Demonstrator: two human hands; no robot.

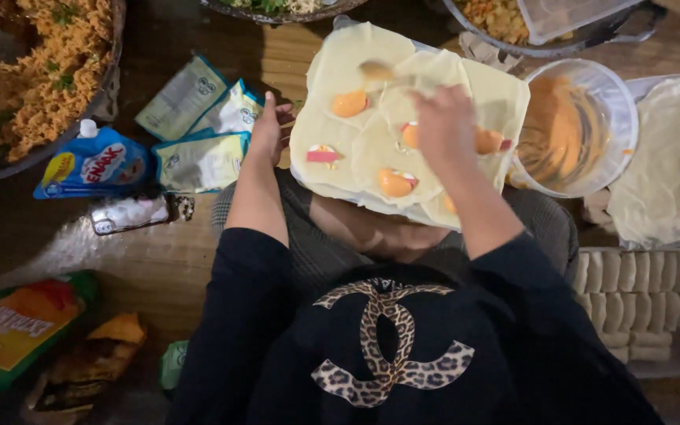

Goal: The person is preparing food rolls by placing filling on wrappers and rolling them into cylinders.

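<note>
A board point(332, 75) rests on my lap, covered with several thin pale round wrappers point(356, 149). Orange dollops point(349, 103) and small pink-and-white pieces point(323, 153) lie on the wrappers. My right hand point(444, 126) hovers over the board, shut on a spoon point(379, 72) whose blurred bowl points to the far left corner. My left hand point(267, 130) rests against the board's left edge, fingers slightly apart, holding nothing.
A clear bowl of orange sauce point(572, 130) stands right of the board, a pile of wrappers point(670, 165) beyond it. Finished white rolls fill a tray point(631, 303) at lower right. A pan of noodles point(33, 71), a blue pouch point(96, 164) and sachets point(198, 126) lie on the left.
</note>
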